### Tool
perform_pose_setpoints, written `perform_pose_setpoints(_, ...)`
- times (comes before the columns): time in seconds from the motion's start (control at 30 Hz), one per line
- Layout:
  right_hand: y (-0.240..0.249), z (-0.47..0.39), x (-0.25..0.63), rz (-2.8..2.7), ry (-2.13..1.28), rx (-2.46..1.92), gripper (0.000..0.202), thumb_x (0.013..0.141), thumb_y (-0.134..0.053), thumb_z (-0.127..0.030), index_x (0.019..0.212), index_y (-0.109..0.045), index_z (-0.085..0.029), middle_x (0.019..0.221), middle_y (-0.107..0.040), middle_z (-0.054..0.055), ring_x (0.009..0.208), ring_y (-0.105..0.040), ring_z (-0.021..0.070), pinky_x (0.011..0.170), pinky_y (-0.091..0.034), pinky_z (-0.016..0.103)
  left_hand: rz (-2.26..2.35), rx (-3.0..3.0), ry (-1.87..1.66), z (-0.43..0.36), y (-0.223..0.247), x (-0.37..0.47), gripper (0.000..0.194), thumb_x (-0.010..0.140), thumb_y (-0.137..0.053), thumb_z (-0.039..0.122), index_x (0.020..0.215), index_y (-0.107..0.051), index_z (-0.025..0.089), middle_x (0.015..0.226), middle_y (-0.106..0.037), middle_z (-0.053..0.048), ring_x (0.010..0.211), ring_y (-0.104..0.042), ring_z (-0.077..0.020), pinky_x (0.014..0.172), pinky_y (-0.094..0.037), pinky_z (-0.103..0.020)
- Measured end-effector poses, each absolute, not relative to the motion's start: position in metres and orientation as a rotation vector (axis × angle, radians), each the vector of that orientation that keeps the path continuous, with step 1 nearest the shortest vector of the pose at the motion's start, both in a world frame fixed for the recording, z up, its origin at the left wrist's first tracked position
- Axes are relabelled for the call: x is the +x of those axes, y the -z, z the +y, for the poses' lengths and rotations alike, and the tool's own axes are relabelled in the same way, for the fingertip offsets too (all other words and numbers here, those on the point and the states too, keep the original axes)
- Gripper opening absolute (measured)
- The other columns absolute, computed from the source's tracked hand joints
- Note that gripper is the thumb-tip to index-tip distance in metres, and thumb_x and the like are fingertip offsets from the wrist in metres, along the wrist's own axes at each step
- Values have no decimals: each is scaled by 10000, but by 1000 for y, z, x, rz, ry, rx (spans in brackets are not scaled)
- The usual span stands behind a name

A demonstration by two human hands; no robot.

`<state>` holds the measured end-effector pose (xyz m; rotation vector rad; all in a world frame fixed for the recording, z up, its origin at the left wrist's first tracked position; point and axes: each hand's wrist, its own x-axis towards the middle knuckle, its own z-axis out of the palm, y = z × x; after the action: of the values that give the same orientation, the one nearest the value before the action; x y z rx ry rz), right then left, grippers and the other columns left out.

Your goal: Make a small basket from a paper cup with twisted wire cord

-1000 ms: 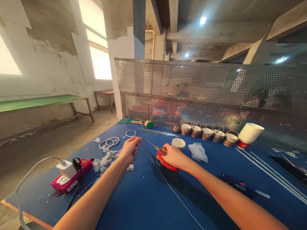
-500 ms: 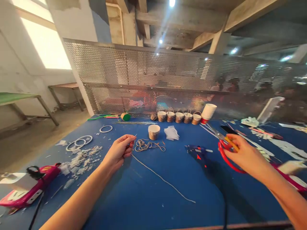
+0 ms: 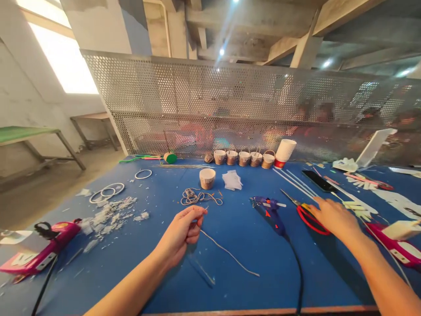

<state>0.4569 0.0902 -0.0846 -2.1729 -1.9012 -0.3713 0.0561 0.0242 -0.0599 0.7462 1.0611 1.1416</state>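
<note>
My left hand (image 3: 184, 232) is closed, pinching a thin beige cord (image 3: 230, 253) between thumb and forefinger. Its free end trails right across the blue table. Red-handled scissors (image 3: 311, 219) with a yellow part lie on the table at the right. Over their handles rests my right hand (image 3: 338, 219), fingers stretched out and touching or just above them. A blue glue gun (image 3: 270, 213) lies between the hands, left of the scissors. Beyond my left hand are a loose coil of cord (image 3: 197, 197) and a small white cup (image 3: 207, 179) with a brown lower part.
Small handled buckets (image 3: 244, 158) and stacked paper cups (image 3: 285, 152) line the back, before a perforated metal screen (image 3: 184, 101). White paper pieces (image 3: 232, 180) lie mid-table. Scraps (image 3: 108, 215), white rings (image 3: 107, 193) and a pink power strip (image 3: 62, 232) are left; a phone (image 3: 319, 181) is right.
My left hand has moved right and nearer to me with the cord. My right hand has lowered the scissors onto the table, and its fingers have loosened. The view has shifted slightly.
</note>
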Motion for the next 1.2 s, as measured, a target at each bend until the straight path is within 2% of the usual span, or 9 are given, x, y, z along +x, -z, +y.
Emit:
perform_pose_setpoints(0.07,66,82,440,-1710,274,-2038,339,818,-468,-281,1049,-654,-117,1016,-690,195,934,-650,352,785,-498,474,1048,717,-1113,24,59,61,200,642,-667,288,769,-597,150,568,-450,67,387,-219,3,368,-112,-154)
perform_pose_setpoints(0.1,57,77,424,-1662,131,-1900,327,815,-476,-294,1044,-651,-140,997,-698,158,912,-657,312,813,-498,450,1042,709,-1093,24,58,64,180,631,-656,257,765,-597,152,561,-446,68,383,-214,3,367,-108,-155)
perform_pose_setpoints(0.2,40,61,360,-1713,-546,-1455,292,816,-524,-371,1004,-652,-189,958,-712,89,873,-668,231,844,-506,387,1027,718,-1021,25,54,76,159,609,-635,203,756,-598,156,545,-436,72,374,-202,3,366,-95,-155)
perform_pose_setpoints(0.33,43,52,279,-1769,-1210,-995,322,695,-566,-167,1006,-639,-198,1090,-681,69,1039,-617,202,924,-466,364,1032,753,-959,23,47,89,155,610,-637,207,752,-589,164,536,-435,73,366,-194,2,366,-84,-155)
perform_pose_setpoints(0.47,53,53,252,-1553,-1613,-777,354,642,-580,-122,988,-620,-188,980,-678,32,910,-631,160,872,-472,332,1052,775,-938,22,43,92,181,612,-679,252,723,-557,177,523,-432,79,365,-193,5,371,-71,-156)
perform_pose_setpoints(0.6,59,52,256,-1526,-1662,-810,247,704,-636,-208,947,-618,-169,764,-625,-16,578,-552,93,610,-463,255,1076,814,-925,23,46,93,199,633,-698,292,702,-554,173,505,-410,86,367,-181,6,370,-72,-160)
perform_pose_setpoints(0.73,62,50,260,-1533,-1548,-981,166,759,-637,-310,822,-613,-158,636,-533,-46,476,-412,60,440,-327,197,1093,817,-941,28,49,95,188,643,-693,287,707,-561,170,507,-399,89,373,-182,2,369,-80,-161)
perform_pose_setpoints(1.03,64,51,266,-1584,-1350,-1014,132,788,-601,-291,750,-637,-170,619,-516,-34,528,-389,78,454,-270,211,1126,829,-972,37,58,100,303,587,-768,382,673,-566,172,456,-339,106,379,-172,-8,367,-99,-159)
perform_pose_setpoints(1.2,66,50,266,-1525,-1384,-1045,130,770,-613,-303,738,-645,-181,616,-531,-33,522,-398,85,462,-282,220,1210,965,-1041,35,60,103,294,570,-776,384,656,-623,149,439,-429,71,373,-292,-32,370,-231,-173)
